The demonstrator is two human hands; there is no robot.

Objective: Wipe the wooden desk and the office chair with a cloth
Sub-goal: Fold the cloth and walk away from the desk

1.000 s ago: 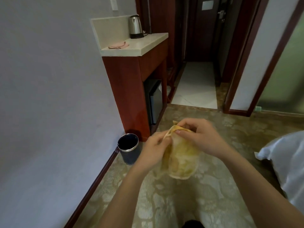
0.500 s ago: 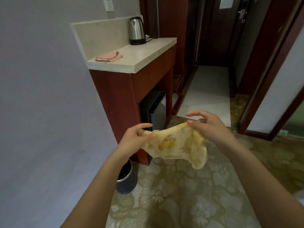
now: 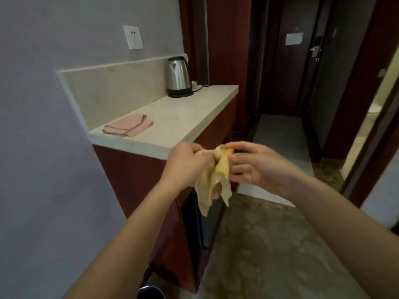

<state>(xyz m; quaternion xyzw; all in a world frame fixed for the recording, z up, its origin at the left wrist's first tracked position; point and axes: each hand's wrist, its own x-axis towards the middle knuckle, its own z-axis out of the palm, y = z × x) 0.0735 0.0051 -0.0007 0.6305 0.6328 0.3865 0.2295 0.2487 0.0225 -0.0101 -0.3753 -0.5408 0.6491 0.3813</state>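
At the very bottom edge, the rim of a dark bin [image 3: 151, 292] shows on the floor, at the foot of a red-brown wooden cabinet [image 3: 133, 175]. Patterned beige carpet [image 3: 269, 244] covers the floor to the right of it.

Two bare forearms reach forward over the carpet and meet in front of the cabinet's near corner. Between them hangs the yellow cloth [image 3: 216, 182], bunched at the top and drooping in loose folds below. The left hand [image 3: 185, 167] has its fingers curled round the gathered upper part. The right hand [image 3: 259, 167] pinches the cloth's top end between thumb and forefinger, while its other fingers are spread loosely just beside the folds. The cloth is held in the air, touching no surface.

Behind the hands, a dark appliance [image 3: 200, 223] sits in the cabinet's open lower space. The cabinet carries a pale stone countertop [image 3: 183, 121] with a raised back panel [image 3: 114, 85] against the grey wall [image 3: 43, 147]. A folded pink cloth [image 3: 128, 126] lies flat near the countertop's front left corner. A steel kettle [image 3: 178, 77] stands upright on its base at the far end, well apart from the pink cloth. A white socket [image 3: 133, 37] is on the wall above the panel.

Beyond, the carpet gives way to pale floor tiles [image 3: 278, 130] in a narrow passage ending at a dark door [image 3: 280, 83] with a notice [image 3: 294, 38] and a metal handle [image 3: 315, 49].
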